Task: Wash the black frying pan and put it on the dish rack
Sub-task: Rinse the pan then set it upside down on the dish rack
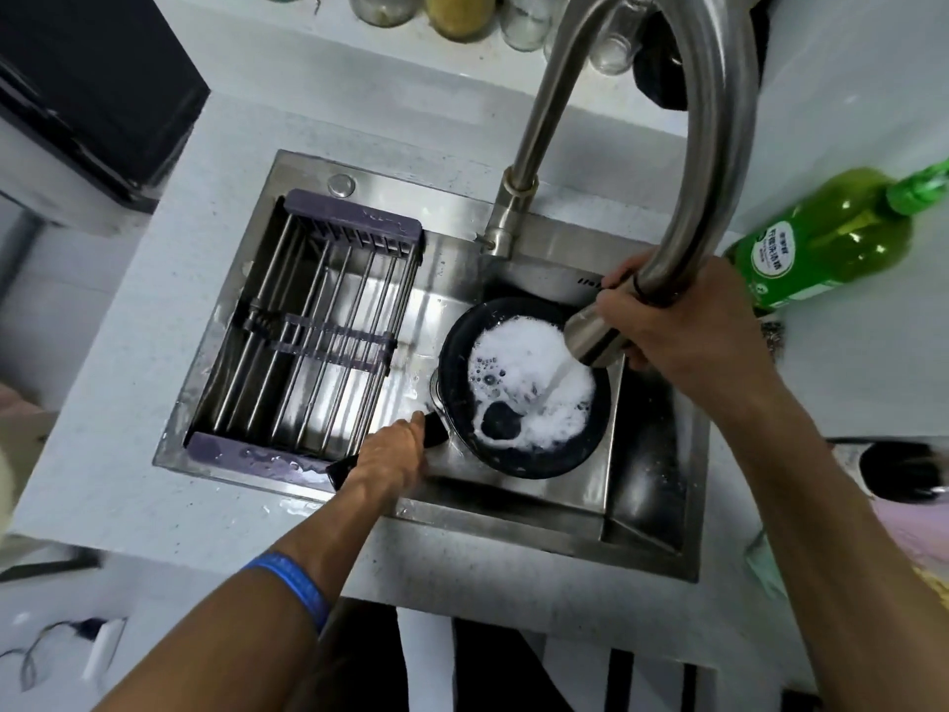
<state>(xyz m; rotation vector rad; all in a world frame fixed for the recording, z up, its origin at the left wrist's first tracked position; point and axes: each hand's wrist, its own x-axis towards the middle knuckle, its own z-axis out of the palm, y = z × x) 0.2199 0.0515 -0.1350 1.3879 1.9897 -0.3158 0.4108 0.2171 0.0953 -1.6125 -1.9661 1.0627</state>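
Two hands are at work over the sink point(513, 511) in our one head view. Our left hand point(390, 454) grips the black handle of the frying pan point(518, 459), its fingers point(411, 429) curled round the handle near where it meets the bowl of the pan. Our right hand point(683, 326) holds the pull-out spray head point(590, 336) of the tap point(688, 146), fingers wrapped round the metal head so that it points down and to the left. A stream of water point(552, 380) runs from the head into the pan.

We see the pan in the right part of the sink, just right of the dish rack point(308, 341). White foam point(534, 362) covers most of the pan's inside, with a dark bare patch near the front where the water lands.

We see the dish rack in the left part of the sink, its metal bars running between two purple end pieces; nothing lies on it. A blue wristband point(298, 588) sits on our left forearm. On the white worktop point(128, 352) to the right of the sink a green bottle point(827, 238) stands. Glass jars point(524, 23) line the back edge behind the tap.
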